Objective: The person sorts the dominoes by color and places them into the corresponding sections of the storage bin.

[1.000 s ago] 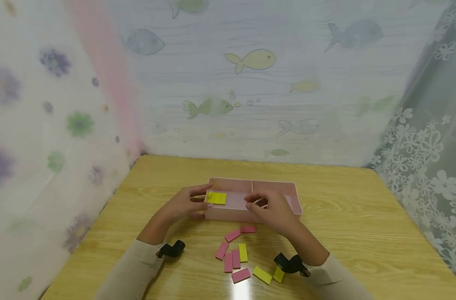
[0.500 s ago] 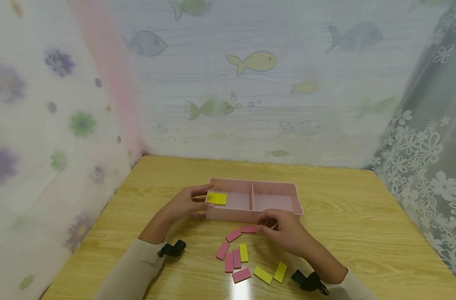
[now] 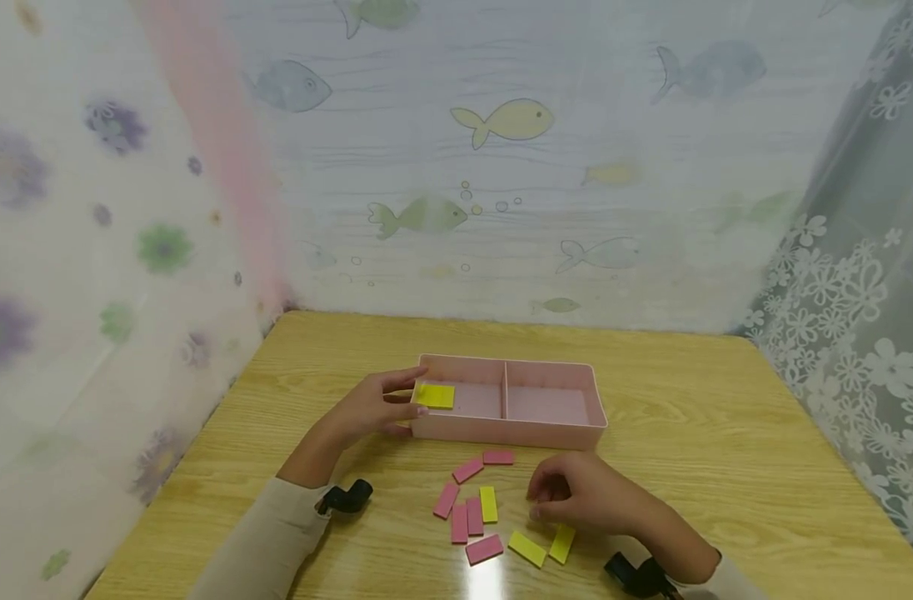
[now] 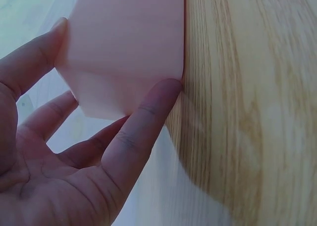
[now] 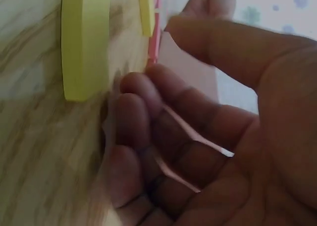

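Observation:
A pink two-compartment box (image 3: 550, 435) sits mid-table. My left hand (image 3: 361, 414) grips its left end; in the left wrist view, the thumb and fingers (image 4: 143, 122) spread round the pink end wall (image 4: 126, 37). Yellow tiles (image 3: 437, 397) lie side by side in the left compartment. Over the table in front of the box, my right hand (image 3: 591, 493) has loosely curled fingers and nothing between them. Just below it is a yellow tile (image 3: 562, 545), partly covered by the hand in the head view; it also shows as a yellow tile (image 5: 84, 42) near the fingertips in the right wrist view.
Several pink tiles (image 3: 460, 524) lie scattered in front of the box. Beside them are an upright-lying yellow tile (image 3: 489, 505) and another slanted yellow tile (image 3: 527, 550). A fish-patterned curtain (image 3: 426, 267) hangs behind the wooden table (image 3: 689, 400).
My right hand has moved from over the box back towards the front of the table, above the yellow tiles. The left hand has stayed on the box's end.

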Demonstrator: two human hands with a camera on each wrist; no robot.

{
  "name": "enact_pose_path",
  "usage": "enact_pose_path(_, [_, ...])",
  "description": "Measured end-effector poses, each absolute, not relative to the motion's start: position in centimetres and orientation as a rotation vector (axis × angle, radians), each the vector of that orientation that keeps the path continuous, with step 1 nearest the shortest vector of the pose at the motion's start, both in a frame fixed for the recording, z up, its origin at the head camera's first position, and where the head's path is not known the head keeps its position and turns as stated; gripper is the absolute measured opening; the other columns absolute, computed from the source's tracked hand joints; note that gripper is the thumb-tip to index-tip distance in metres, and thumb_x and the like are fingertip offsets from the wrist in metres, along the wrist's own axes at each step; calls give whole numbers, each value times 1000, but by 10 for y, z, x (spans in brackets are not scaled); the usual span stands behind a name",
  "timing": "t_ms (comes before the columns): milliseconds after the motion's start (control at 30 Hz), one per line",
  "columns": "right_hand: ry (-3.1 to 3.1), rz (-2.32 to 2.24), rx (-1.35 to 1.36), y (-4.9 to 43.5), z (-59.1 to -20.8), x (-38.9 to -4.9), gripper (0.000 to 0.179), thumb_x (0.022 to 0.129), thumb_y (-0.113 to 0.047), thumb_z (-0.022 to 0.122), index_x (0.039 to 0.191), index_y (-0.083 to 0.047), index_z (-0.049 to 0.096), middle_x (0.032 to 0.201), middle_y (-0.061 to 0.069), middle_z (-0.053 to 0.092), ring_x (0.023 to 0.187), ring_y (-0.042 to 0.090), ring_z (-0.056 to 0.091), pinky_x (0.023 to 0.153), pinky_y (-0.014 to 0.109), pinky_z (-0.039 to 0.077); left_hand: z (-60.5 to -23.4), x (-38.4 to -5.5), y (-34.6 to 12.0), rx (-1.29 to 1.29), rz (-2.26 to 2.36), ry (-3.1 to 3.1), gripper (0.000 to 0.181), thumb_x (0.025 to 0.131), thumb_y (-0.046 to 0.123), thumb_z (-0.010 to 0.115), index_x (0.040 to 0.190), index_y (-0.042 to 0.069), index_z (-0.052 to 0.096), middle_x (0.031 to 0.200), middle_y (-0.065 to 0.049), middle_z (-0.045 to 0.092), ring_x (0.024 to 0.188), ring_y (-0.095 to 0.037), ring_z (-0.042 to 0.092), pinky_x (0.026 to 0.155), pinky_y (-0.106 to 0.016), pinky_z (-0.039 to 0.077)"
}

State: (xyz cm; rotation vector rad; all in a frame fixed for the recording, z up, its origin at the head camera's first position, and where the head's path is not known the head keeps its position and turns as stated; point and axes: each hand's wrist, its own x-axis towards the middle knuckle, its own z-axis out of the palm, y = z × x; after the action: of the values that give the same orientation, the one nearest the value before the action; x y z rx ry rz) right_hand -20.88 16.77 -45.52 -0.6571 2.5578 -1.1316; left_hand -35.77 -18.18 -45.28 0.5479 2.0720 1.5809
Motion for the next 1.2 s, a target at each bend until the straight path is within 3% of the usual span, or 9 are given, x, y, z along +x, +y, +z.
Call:
enact_pose_path(233, [2652,-897,-549,175,-441,-202,34,83,-45,86,88,-17,69,71,-8,59,63,5,51,56,24,45,-451,-359,-181,538,1591,2059,79,92,25,81,160,22,41,163,-18,40,143,-40,49,86,-47,63])
enact_pose_path(467, [2654,-746,-452,175,-434,-191,46,78,-56,86,96,-20,64,68,-8,52,58,8,48,52,26,40,-452,-361,-181,533,1593,2052,80,92,24,82,160,23,41,163,-17,39,144,-40,48,85,-47,64])
enact_pose_path(667, [2640,-827,-520,165,-435,-189,47,77,-52,89,99,-18,65,64,-10,49,53,6,43,49,24,37,-452,-361,-179,541,1594,2053,81,91,25,82,161,23,41,163,-18,38,143,-41,48,85,-47,64])
enact_pose_path(867, [2600,-927,-515,157,-438,-189,47,74,-42,93,101,-14,65,63,-7,58,55,5,52,51,23,43,-454,-361,-180,539,1588,2061,79,92,25,81,161,22,41,163,-20,38,142,-42,49,85,-48,64])
enact_pose_path(1200, [2670,-965,-586,148,-447,-189,42,68,-26,96,95,-15,66,70,-10,60,63,2,54,58,23,47,-455,-360,-182,553,1575,2076,79,93,26,80,161,21,40,164,-21,36,143,-43,47,85,-47,63])
